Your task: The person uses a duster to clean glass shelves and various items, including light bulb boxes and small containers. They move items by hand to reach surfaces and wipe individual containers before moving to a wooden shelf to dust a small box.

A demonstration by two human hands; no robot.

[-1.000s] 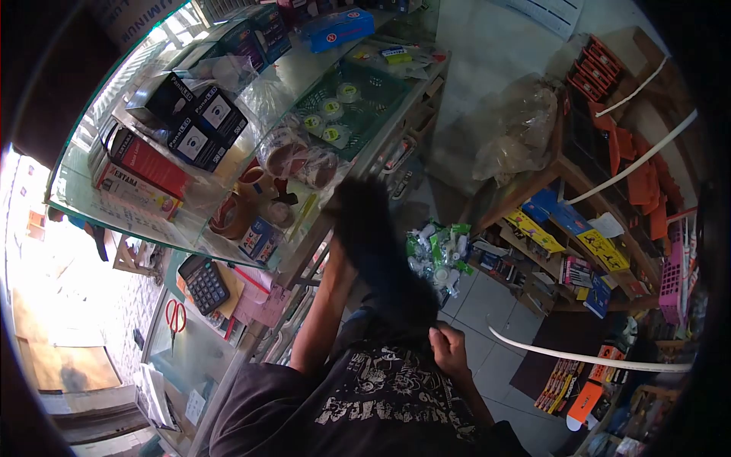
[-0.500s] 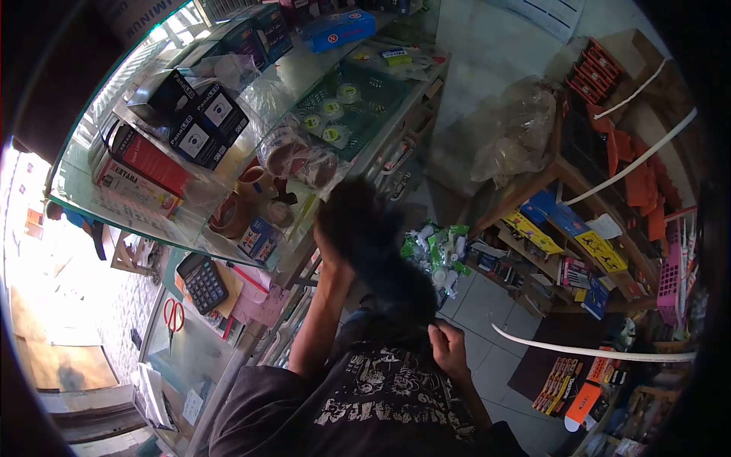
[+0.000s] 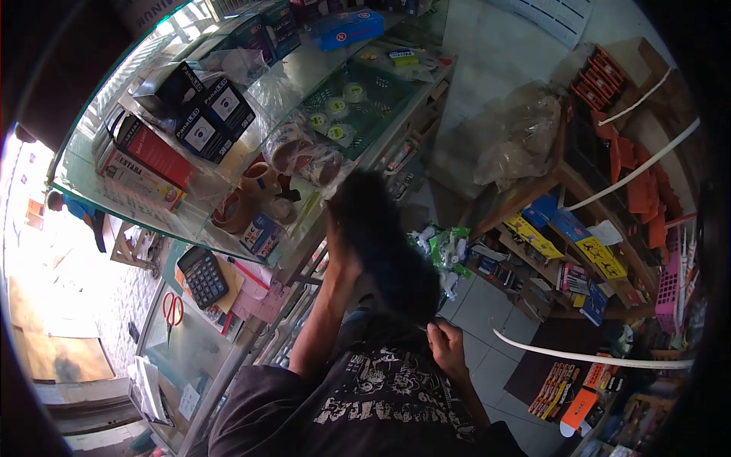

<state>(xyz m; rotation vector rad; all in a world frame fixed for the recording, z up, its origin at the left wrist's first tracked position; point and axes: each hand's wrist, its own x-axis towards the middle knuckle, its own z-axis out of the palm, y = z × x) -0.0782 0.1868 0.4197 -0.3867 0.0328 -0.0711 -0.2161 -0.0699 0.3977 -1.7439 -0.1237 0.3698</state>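
A dark, fluffy feather duster [image 3: 392,251] stretches from the counter's edge down to the front of my black T-shirt, its bristles blurred. My right hand [image 3: 448,349] is closed around the thin end of its handle, low at the right of my body. Beside the upper part of the duster is my left hand [image 3: 340,247], raised against the edge of the glass counter [image 3: 304,244]. The fingers of that hand are largely hidden behind the dark bristles. Rolls of brown tape [image 3: 259,179] and a small blue-and-white box [image 3: 260,236] lie on the glass near it.
PanaLED boxes [image 3: 199,133] and a green basket [image 3: 388,99] stand on the counter. A calculator [image 3: 202,277] and red scissors [image 3: 172,311] lie lower left. Green-and-white packets [image 3: 445,255] are beyond the duster. White cable [image 3: 594,358] juts in from the right, before shelves [image 3: 533,282]. A person [image 3: 80,217] is outside.
The duster's upper end has shifted slightly up and its bristles are still blurred. My right hand keeps its hold. The whole view has turned a little.
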